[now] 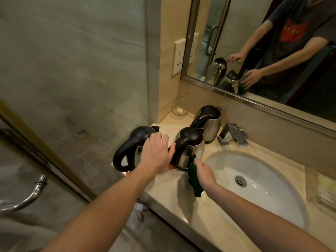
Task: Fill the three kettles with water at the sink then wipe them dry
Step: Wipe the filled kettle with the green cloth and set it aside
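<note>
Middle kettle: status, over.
Left hand open, on left kettle, thumb at middle kettle. Right hand holds green cloth against its side. Rear kettle close behind.

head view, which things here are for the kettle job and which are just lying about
For the job: left kettle, middle kettle, back kettle, green cloth, sink, tap.
Lying about: glass dish, wall socket, mirror.
</note>
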Demonstrator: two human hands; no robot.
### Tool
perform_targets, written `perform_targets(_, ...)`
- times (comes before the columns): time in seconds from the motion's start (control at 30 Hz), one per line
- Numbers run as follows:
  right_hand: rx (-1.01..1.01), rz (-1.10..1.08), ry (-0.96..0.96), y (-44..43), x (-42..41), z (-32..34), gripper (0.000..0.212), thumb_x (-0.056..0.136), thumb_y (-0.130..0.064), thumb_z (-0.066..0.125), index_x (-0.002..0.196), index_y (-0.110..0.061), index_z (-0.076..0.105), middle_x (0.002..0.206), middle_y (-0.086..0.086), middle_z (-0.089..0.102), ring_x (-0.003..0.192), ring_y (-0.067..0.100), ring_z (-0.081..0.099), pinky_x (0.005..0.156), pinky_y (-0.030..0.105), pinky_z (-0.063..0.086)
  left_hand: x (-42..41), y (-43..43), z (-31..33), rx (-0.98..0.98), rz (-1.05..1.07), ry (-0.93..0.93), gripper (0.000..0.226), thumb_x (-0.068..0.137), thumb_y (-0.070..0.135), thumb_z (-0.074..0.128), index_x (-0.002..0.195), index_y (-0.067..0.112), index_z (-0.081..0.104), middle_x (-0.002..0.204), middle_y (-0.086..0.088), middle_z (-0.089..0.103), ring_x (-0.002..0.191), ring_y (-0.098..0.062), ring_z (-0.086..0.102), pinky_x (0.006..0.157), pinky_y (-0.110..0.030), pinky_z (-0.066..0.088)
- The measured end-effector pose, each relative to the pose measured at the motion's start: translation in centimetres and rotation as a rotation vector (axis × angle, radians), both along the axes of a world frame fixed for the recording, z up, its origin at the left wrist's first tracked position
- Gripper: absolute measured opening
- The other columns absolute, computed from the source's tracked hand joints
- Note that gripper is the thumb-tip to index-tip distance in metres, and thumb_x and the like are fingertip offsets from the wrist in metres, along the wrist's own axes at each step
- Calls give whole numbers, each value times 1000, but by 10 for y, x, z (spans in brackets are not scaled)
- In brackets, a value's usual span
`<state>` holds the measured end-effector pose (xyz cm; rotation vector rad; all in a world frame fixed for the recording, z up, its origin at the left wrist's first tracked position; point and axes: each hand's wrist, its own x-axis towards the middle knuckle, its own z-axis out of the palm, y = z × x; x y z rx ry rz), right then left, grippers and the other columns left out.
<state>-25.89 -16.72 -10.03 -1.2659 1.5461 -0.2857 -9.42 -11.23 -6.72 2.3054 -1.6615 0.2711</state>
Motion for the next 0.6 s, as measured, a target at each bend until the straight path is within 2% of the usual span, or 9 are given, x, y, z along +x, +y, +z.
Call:
perform_targets(0.13, -39, 109, 3, 13, 11, 4, 52, 103, -45, 35, 137, -10, 52, 131, 9, 55, 120, 26, 51, 105, 39, 37, 21, 25, 7, 18, 61, -126, 40, 94, 46, 37, 98, 11, 57, 96, -10, 53, 87, -24, 46, 77, -37, 41)
perform_targets(0.23, -86, 183, -9, 25, 17, 6, 45, 103, -45, 34, 116, -13, 63, 117, 7, 58, 100, 20, 50, 98, 38, 40, 35, 48, 12, 57, 125, -204, 40, 93, 45, 41, 95, 10, 59, 94, -13, 55, 86, -29, 50, 73, -39, 42)
perform_targets(0.3, -126, 224, -13, 34, 21, 6, 42, 102, -46, 35, 104, -15, 65, 113, 8, 62, 98, 20, 53, 96, 39, 43, 45, 63, 13, 83, 182, -231, 38, 93, 46, 42, 92, 12, 58, 92, -13, 55, 84, -29, 50, 71, -38, 41)
perform_targets(0.4, -153, 285, -4, 46, 25, 5, 51, 101, -47, 36, 113, -6, 65, 104, 4, 61, 102, 24, 57, 97, 42, 45, 58, 84, 12, 92, 273, -244, 38, 92, 47, 43, 89, 12, 57, 88, -12, 54, 82, -29, 49, 69, -38, 40)
perform_targets(0.47, -143, 279, -6, 52, 29, 6, 54, 101, -46, 37, 115, 1, 62, 100, 11, 63, 97, 27, 58, 96, 45, 46, 63, 91, 12, 96, 319, -196, 41, 93, 48, 39, 90, 12, 56, 90, -12, 53, 84, -29, 49, 70, -39, 41)
perform_targets(0.5, -136, 263, -18, 55, 30, 7, 55, 101, -45, 38, 116, 3, 60, 105, 16, 64, 99, 30, 59, 96, 46, 46, 65, 93, 11, 103, 341, -142, 42, 94, 49, 35, 92, 12, 55, 92, -12, 53, 86, -29, 49, 72, -39, 42)
perform_targets(0.6, -93, 193, -43, 61, 36, 8, 55, 102, -43, 38, 121, 4, 57, 122, 19, 61, 112, 32, 56, 99, 44, 43, 72, 91, 9, 51, 446, 163, 46, 96, 52, 31, 99, 12, 53, 100, -11, 54, 93, -29, 51, 81, -42, 44)
